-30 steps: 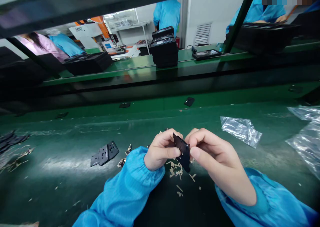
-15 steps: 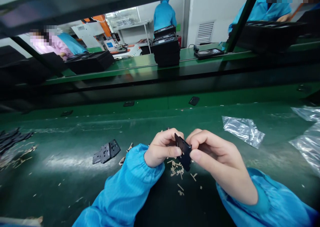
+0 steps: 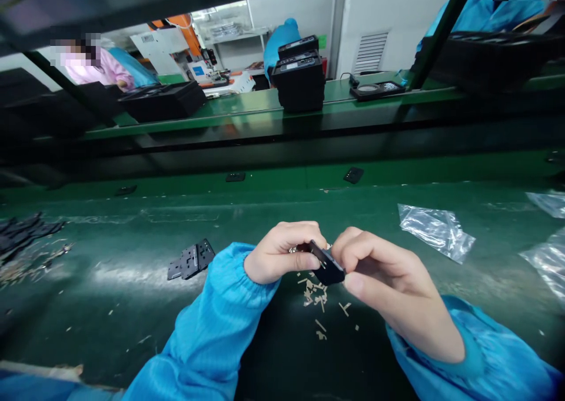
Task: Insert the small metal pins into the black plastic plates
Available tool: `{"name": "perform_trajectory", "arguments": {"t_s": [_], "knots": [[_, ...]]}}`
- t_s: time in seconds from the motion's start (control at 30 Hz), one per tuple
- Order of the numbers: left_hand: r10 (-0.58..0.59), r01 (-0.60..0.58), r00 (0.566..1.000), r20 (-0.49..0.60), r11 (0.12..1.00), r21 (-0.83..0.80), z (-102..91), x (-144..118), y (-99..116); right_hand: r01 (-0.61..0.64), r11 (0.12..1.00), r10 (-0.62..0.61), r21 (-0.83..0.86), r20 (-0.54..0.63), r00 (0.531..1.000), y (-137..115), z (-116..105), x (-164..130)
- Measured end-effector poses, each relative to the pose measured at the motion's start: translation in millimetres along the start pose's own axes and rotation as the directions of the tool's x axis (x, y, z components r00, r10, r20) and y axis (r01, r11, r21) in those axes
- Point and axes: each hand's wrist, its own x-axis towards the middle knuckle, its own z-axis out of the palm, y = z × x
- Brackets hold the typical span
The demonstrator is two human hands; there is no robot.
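The left hand (image 3: 282,254) and right hand (image 3: 379,271) still pinch the black plastic part (image 3: 327,264), now tilted flatter over the scraps (image 3: 315,295), so trimming seems to continue.

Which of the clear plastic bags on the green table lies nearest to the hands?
The crumpled plastic bag just beyond the right hand. The other clear bags lie farther off, at the table's right edge.

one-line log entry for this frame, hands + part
left hand: pinches black plastic part | right hand: pinches same part | under hands: tan scraps on green belt | left of hands: black flat piece
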Motion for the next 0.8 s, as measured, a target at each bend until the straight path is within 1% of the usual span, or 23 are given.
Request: {"name": "perform_trajectory", "arguments": {"t_s": [0.13,0.27,0.47,0.63,0.8], "knots": [[0.072,-0.082,0.995,0.066,0.985,0.151,-5.5,3.1,9.5,0.034,0.999,-0.033,-0.022,0.037,0.999,-0.6,0.6,-0.7],[0.135,-0.163,0.983,0.124,0.953,0.254,-8.0,5.3,14.4,0.053,0.998,-0.051,-0.04,0.071,0.996,-1.7,0.1,-1.5],[0.185,-0.234,0.97,0.158,0.89,0.392,-9.1,6.3,23.3,0.071,0.996,-0.066,-0.047,0.086,0.994,-1.1,-0.4,-1.9],[0.196,-0.269,0.962,0.19,0.807,0.526,-8.8,6.0,34.8,0.065,0.997,-0.062,-0.03,0.089,0.994,-0.5,-0.5,-0.4],[0.209,-0.288,0.958,0.198,0.684,0.67,-6.7,4.5,41.5,0.061,0.997,-0.058,-0.036,0.075,0.995,0.5,-1.4,0.7]]}}
